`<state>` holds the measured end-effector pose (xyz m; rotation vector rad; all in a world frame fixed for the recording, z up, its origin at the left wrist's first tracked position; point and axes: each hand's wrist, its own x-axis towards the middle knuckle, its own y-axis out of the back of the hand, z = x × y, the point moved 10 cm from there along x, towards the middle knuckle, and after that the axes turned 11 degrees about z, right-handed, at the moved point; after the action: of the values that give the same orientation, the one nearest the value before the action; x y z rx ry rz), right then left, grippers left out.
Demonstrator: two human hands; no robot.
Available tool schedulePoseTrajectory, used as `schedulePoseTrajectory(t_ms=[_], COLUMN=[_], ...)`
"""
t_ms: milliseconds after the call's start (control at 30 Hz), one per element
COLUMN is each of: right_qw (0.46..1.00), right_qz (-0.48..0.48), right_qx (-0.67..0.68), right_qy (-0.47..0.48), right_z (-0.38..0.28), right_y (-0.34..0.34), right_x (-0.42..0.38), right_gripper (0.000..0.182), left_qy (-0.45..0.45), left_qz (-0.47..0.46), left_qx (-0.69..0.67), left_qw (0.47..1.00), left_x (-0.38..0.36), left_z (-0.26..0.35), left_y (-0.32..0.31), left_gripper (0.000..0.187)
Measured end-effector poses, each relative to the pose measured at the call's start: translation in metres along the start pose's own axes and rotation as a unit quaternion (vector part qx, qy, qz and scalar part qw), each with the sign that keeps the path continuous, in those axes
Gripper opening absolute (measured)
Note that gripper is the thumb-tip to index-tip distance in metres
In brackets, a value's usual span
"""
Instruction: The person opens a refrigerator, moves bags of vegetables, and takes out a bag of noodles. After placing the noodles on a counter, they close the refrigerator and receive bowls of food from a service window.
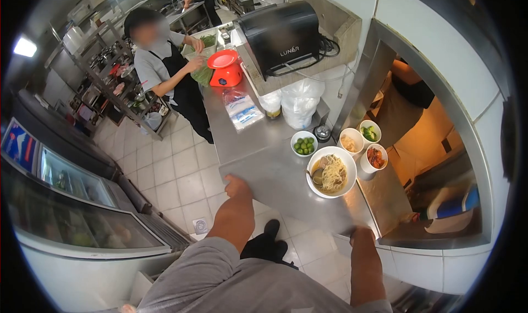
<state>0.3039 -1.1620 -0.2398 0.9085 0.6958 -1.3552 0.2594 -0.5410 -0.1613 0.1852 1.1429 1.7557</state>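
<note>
My left hand (237,186) rests at the near left edge of the steel counter (269,181), its fingers curled on that edge. My right hand (362,235) is at the counter's near right edge, its fingers mostly hidden. Ahead of it stands a large white bowl of noodles (334,173) with clams and broth. Around that bowl are a bowl of small green citrus fruits (304,145), a cup of pale chunks (351,141), a cup of green vegetable pieces (370,131) and a cup of reddish pickled-looking food (374,158). Neither hand touches the food.
Behind the bowls stand a call bell (322,132), wrapped white containers (301,103), plastic bags (242,111), a red scale (225,71) and a black machine (283,38). A co-worker (165,65) handles greens. A pass-through window (429,159) opens right; a glass-door fridge (71,170) stands left.
</note>
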Motion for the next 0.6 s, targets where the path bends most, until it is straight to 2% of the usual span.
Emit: schedulePoseTrajectory(t_ms=[133,200,367,433,533,600], right_qw=[0.999,0.996,0.998,0.998,0.993,0.993], right_qz=[0.012,0.087,0.042,0.04,0.096,0.094], right_qx=[0.028,0.032,0.035,0.034,0.064,0.059], right_qy=[-0.013,0.019,-0.011,-0.019,0.007,-0.035], right_z=[0.004,0.002,0.001,0.004,0.001,0.005], right_y=[0.0,0.014,0.001,0.002,0.01,0.008], right_x=[-0.004,-0.025,0.025,0.011,0.003,0.023], right_gripper=[0.033,0.032,0.03,0.03,0.032,0.039], left_qy=[0.0,0.007,0.005,0.007,0.015,0.02], left_qz=[0.001,-0.029,-0.023,-0.022,-0.007,0.001], left_qx=[0.0,-0.015,-0.004,-0.013,-0.021,-0.016], left_qw=[1.0,0.999,1.0,1.0,1.0,1.0], left_x=[-0.002,0.002,0.004,0.003,0.007,0.007], left_z=[0.0,-0.002,-0.002,-0.002,-0.004,-0.004], left_y=[0.001,-0.008,-0.008,-0.01,-0.011,-0.01], left_gripper=[0.084,0.085,0.084,0.084,0.084,0.084])
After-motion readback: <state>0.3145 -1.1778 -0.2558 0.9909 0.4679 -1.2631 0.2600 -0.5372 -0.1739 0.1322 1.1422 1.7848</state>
